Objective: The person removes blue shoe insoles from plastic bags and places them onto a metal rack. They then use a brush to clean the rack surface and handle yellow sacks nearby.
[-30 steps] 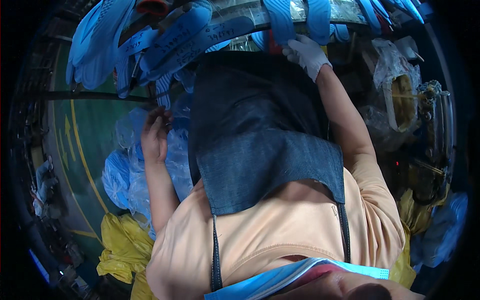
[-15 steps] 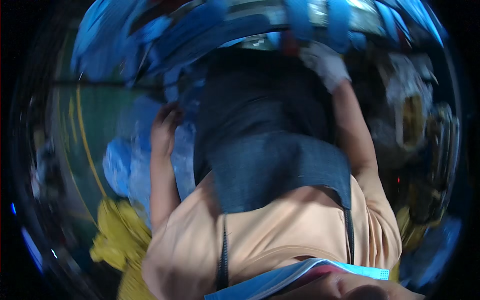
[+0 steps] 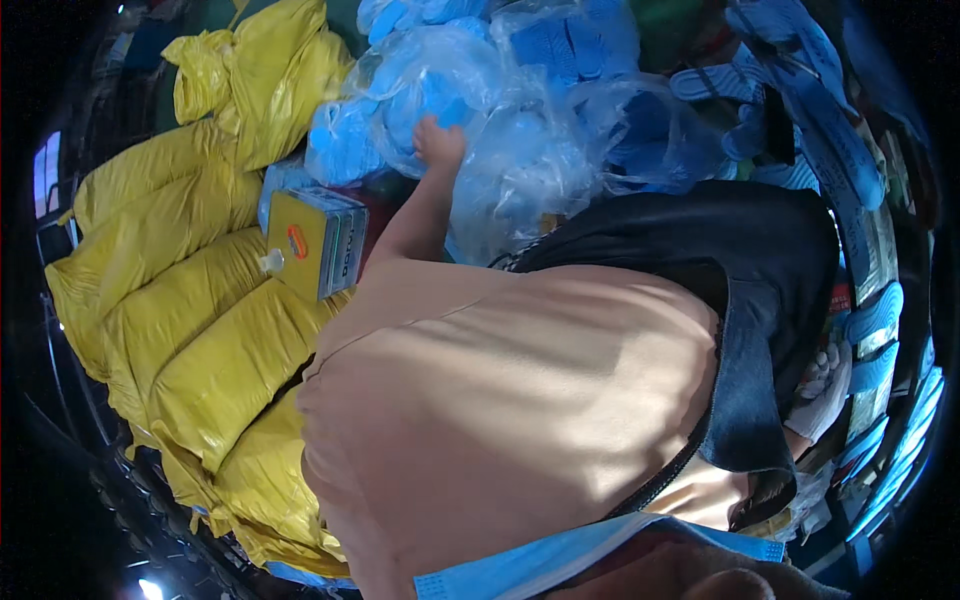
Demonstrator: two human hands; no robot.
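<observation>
My bare left hand [image 3: 438, 146] reaches out to the clear plastic bags [image 3: 520, 185] at the far middle, touching the plastic. Its fingers are curled, and what lies under them is hidden. Blue foam shoe soles [image 3: 440, 95] show through the bags, in a heap. Far to the right, my right hand [image 3: 822, 395] wears a white glove and rests beside a row of blue soles [image 3: 873, 312] along a rail. The gloved fingers are bent in, and I cannot make out what they hold, if anything. My dark apron partly covers the right forearm.
Full yellow sacks [image 3: 190, 330] are stacked on the left, close to my body. A yellow and blue-grey box [image 3: 300, 245], with a small orange thing on it, stands between them and my left arm. More blue soles [image 3: 720, 82] lie at the far right.
My view has swung left, bringing the yellow sacks and bags in front. My left arm has stretched out from my side to the bags. My gloved right hand stays by the soles.
</observation>
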